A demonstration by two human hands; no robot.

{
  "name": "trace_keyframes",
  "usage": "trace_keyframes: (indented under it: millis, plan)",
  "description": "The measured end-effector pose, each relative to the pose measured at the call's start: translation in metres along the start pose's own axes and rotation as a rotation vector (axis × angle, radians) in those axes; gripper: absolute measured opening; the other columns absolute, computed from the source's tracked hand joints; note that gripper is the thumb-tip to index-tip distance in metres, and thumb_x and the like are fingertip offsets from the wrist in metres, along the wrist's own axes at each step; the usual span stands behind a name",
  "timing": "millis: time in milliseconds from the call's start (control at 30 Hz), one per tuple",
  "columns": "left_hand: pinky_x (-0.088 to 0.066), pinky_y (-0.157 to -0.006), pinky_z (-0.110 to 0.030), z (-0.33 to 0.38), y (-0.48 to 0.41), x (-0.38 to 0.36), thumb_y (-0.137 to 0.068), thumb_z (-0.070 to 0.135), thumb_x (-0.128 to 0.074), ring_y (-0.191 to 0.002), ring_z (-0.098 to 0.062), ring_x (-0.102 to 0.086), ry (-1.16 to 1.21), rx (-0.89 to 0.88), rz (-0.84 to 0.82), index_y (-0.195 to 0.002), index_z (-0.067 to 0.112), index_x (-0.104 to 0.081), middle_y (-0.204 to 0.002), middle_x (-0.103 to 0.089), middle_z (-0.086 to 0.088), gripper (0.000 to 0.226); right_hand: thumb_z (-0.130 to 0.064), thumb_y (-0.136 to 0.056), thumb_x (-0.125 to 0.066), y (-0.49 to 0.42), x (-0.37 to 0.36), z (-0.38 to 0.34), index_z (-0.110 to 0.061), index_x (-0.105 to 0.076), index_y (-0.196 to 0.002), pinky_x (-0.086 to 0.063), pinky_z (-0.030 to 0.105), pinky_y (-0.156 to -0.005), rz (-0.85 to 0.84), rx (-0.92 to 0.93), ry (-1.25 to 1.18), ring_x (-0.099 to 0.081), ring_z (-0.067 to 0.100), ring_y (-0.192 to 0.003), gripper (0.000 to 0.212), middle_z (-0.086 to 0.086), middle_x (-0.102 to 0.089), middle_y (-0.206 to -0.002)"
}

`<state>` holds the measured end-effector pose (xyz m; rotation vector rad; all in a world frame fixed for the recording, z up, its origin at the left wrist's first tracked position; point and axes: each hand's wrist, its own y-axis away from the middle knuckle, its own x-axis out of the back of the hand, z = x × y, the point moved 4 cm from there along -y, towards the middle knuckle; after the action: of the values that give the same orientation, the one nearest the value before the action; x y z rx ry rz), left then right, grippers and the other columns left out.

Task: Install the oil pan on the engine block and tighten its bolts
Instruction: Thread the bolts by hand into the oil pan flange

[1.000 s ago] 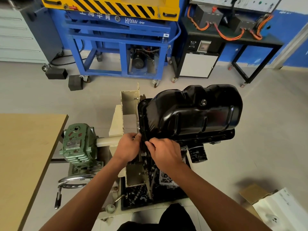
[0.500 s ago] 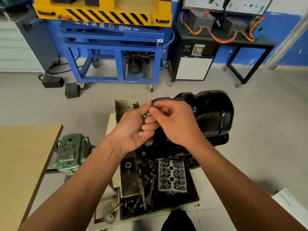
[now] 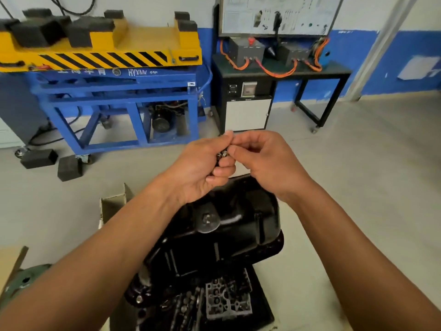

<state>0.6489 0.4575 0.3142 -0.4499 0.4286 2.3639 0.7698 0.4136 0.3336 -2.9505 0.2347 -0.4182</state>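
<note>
Up at chest height, both hands meet above the black oil pan (image 3: 229,235), which sits on the engine block below them, likely so a bolt can be picked out. The left hand (image 3: 202,168) is cupped closed around small bolts (image 3: 222,155). The right hand (image 3: 265,161) pinches one between thumb and forefinger, other fingers curled.

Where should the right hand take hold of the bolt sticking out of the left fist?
Pinch the bolt by its shiny exposed end, coming from the right with thumb and forefinger. That end pokes out of the left hand toward the right hand, while the rest is buried in the curled fingers, so only that side is free. Its exact shape is too small to tell.
</note>
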Motion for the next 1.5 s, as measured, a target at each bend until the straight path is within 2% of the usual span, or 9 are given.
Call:
trace_keyframes:
  millis: [200,400,600,733,900,967,1167,1300,1500]
  plan:
    - [-0.018,-0.032,-0.015,0.002,-0.072,-0.021,-0.106,0.026,-0.044,-0.041,-0.006,-0.029,-0.045,0.044,0.038,-0.075,0.013,-0.070,-0.056,-0.037,0.000,0.043,-0.011,-0.096,-0.062,-0.052,0.048,0.037,-0.010,-0.069,-0.097,-0.046,0.016,-0.071,-0.018,0.077,0.121,-0.058,-0.003,-0.068,0.007,-0.007,-0.068,-0.079]
    - [-0.016,-0.033,-0.015,-0.015,-0.116,-0.018,-0.108,0.027,-0.038,-0.041,-0.006,-0.029,0.000,0.129,0.134,-0.084,0.012,-0.051,-0.055,-0.038,0.002,0.031,-0.017,-0.098,-0.061,-0.087,0.064,0.081,-0.021,-0.065,-0.090,-0.052,0.027,-0.076,-0.058,0.074,0.108,-0.066,0.016,-0.082,0.009,0.003,-0.071,-0.086]
    - [-0.016,-0.035,-0.018,-0.031,-0.129,-0.004,-0.105,0.018,-0.041,-0.044,-0.009,-0.026,-0.085,0.155,0.263,-0.075,0.010,-0.060,-0.057,-0.035,0.000,0.036,-0.018,-0.098,-0.060,-0.101,0.070,0.114,-0.023,-0.065,-0.091,-0.051,0.019,-0.062,-0.097,0.076,-0.001,-0.061,0.005,-0.067,0.010,-0.004,-0.067,-0.075]
    - [-0.020,-0.037,-0.020,-0.034,-0.126,0.005,-0.101,0.006,-0.043,-0.043,-0.011,-0.029,-0.376,0.135,0.425,-0.112,0.002,-0.065,-0.054,-0.039,0.001,0.026,-0.017,-0.096,-0.063,-0.100,0.075,0.151,-0.025,-0.066,-0.091,-0.048,0.012,-0.067,-0.223,0.041,0.070,-0.062,0.001,-0.073,0.010,-0.013,-0.067,-0.077]
    - [-0.031,-0.048,-0.018,-0.044,-0.109,0.009,-0.101,0.009,-0.045,-0.042,-0.008,-0.039,-1.127,0.024,0.426,-0.111,0.012,-0.072,-0.046,-0.046,0.010,0.028,-0.022,-0.096,-0.065,-0.087,0.084,0.211,-0.022,-0.069,-0.100,-0.046,0.010,-0.073,-0.416,0.020,0.361,-0.062,-0.001,-0.089,0.006,-0.013,-0.068,-0.093]
    - [-0.034,-0.050,-0.015,-0.044,-0.101,0.004,-0.101,0.011,-0.047,-0.045,-0.007,-0.047,-1.251,-0.095,0.469,-0.111,0.013,-0.071,-0.042,-0.048,0.014,0.027,-0.019,-0.095,-0.065,-0.080,0.085,0.227,-0.024,-0.070,-0.097,-0.049,0.011,-0.074,-0.342,-0.005,0.280,-0.064,0.001,-0.091,0.007,-0.013,-0.070,-0.092]
    - [-0.033,-0.048,-0.013,-0.045,-0.083,0.000,-0.101,0.010,-0.047,-0.040,-0.009,-0.043,-1.253,-0.226,0.559,-0.108,0.012,-0.070,-0.043,-0.047,0.015,0.024,-0.013,-0.097,-0.063,-0.046,0.053,0.265,-0.018,-0.068,-0.095,-0.057,0.021,-0.069,0.225,-0.367,-0.268,-0.073,0.011,-0.083,0.008,-0.003,-0.075,-0.086]
    - [-0.031,-0.045,-0.018,-0.046,-0.085,0.007,-0.102,0.010,-0.045,-0.038,-0.015,-0.037,-1.202,-0.231,0.631,-0.106,0.015,-0.070,-0.040,-0.040,0.008,0.026,-0.018,-0.095,-0.065,-0.044,0.036,0.266,-0.021,-0.070,-0.094,-0.049,0.009,-0.069,0.281,-0.371,-0.218,-0.067,-0.003,-0.084,0.005,-0.012,-0.073,-0.086]
    - [-0.030,-0.043,-0.016,-0.045,-0.085,0.006,-0.102,0.011,-0.045,-0.037,-0.015,-0.037,-1.204,-0.248,0.629,-0.107,0.016,-0.069,-0.041,-0.042,0.009,0.026,-0.020,-0.096,-0.064,-0.051,0.035,0.267,-0.017,-0.071,-0.099,-0.053,0.014,-0.076,0.270,-0.376,-0.175,-0.067,0.001,-0.090,0.007,-0.008,-0.073,-0.094]
